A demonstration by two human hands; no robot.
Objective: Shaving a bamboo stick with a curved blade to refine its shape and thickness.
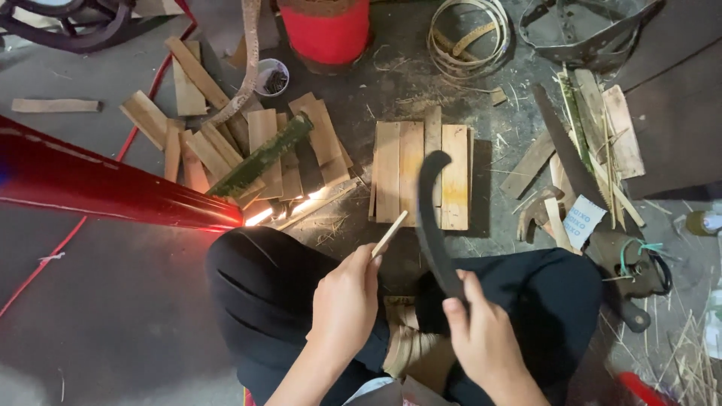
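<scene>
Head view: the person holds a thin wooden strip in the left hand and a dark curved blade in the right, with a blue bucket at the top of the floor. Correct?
Not quite. In the head view the bucket is red, not blue. The left hand does hold the thin wooden strip, and the right hand the dark curved blade.
</scene>
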